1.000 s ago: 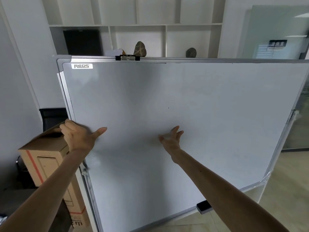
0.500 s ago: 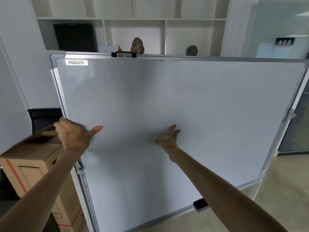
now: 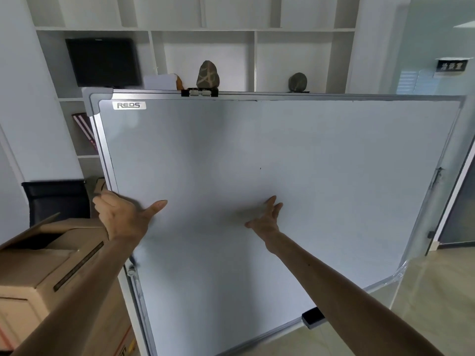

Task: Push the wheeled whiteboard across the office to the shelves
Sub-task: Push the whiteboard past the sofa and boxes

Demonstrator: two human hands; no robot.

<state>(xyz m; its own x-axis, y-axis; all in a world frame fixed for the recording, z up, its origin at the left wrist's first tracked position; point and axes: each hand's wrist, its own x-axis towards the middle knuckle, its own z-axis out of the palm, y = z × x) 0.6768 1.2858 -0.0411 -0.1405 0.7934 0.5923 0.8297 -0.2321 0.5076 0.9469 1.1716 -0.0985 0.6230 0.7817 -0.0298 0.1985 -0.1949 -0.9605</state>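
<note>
A large whiteboard (image 3: 295, 163) with a grey metal frame and a REDS label fills the middle of the view. My left hand (image 3: 120, 218) grips its left frame edge, fingers wrapped behind and thumb lying on the board face. My right hand (image 3: 266, 218) presses flat on the board's middle with fingers spread. White shelves (image 3: 254, 47) stand right behind the board's top edge. The wheels are out of sight.
An open cardboard box (image 3: 38, 273) stands at lower left beside the board. A black chair (image 3: 55, 199) sits behind it. On the shelves are a dark monitor (image 3: 102, 61) and two stones (image 3: 207, 74). A glass partition (image 3: 437, 47) is at right.
The board and both hands have moved closer to the shelves. The cardboard box has slid further back to my left. Both hands keep the same hold on the board.
</note>
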